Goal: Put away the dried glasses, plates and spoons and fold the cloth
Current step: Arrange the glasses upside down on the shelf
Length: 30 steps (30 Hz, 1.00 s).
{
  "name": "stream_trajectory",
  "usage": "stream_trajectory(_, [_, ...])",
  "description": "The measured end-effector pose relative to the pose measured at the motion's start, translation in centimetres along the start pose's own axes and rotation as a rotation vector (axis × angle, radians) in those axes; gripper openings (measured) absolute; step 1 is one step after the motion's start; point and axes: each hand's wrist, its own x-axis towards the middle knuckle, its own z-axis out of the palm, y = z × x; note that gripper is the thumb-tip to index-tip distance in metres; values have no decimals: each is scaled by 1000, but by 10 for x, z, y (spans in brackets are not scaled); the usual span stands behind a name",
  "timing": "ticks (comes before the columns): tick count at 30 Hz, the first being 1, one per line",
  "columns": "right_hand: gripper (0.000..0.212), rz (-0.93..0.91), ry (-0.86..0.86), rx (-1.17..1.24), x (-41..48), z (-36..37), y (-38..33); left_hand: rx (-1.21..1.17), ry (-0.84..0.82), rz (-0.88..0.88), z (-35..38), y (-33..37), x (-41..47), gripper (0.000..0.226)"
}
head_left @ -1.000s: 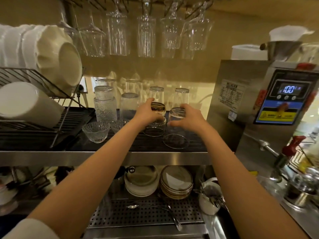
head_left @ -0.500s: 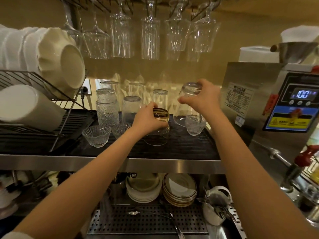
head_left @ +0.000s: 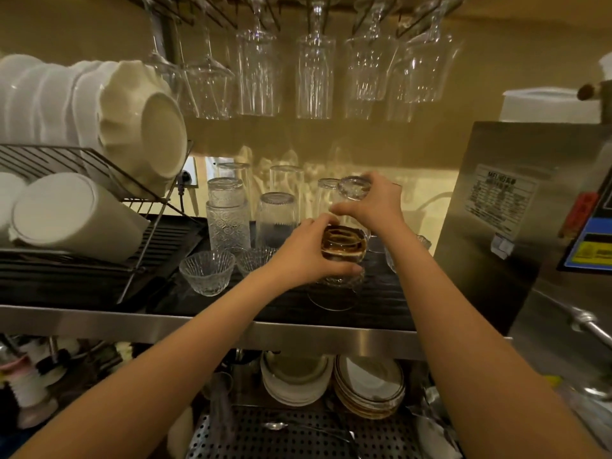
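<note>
Left hand (head_left: 309, 251) wraps the gold-banded glass (head_left: 344, 245) at the shelf (head_left: 298, 329); right hand (head_left: 372, 205) pinches an upturned clear glass (head_left: 353, 188) just above it. Thin, slick, brittle, so probably grip walls, not rims.

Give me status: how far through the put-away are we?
Done, apparently: upturned glasses stand on the shelf mat; plate stacks sit underneath. In hand: left hand grips an amber-banded glass, right hand holds an inverted clear glass near its base. Left: a spoon lies on the perforated tray; no cloth is in view, so folding can't be judged.
</note>
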Motion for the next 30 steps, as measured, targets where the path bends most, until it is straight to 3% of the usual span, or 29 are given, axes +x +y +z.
stream_trajectory(3, [74, 41, -104, -74, 3, 11, 4, -42, -65, -4, -9, -3, 0, 79])
stream_trajectory(7, [73, 48, -188, -110, 7, 15, 7, 23, -141, -65, -32, -4, 8, 97])
stream_trajectory(12, [76, 60, -359, -57, 8, 14, 4, 166, 7, -40, -59, -10, 21, 97])
stream_trajectory(17, [69, 103, -450, 1, 10, 13, 1, 427, 163, -12, -61, -29, 38, 81])
stream_trajectory(24, [54, 147, -525, 27, 11, 13, 4, 405, 22, -207, -54, -40, 50, 90])
stream_trajectory(30, [67, 167, -622, 26, 14, 12, 3, 396, 67, -217, -50, -41, 50, 89])
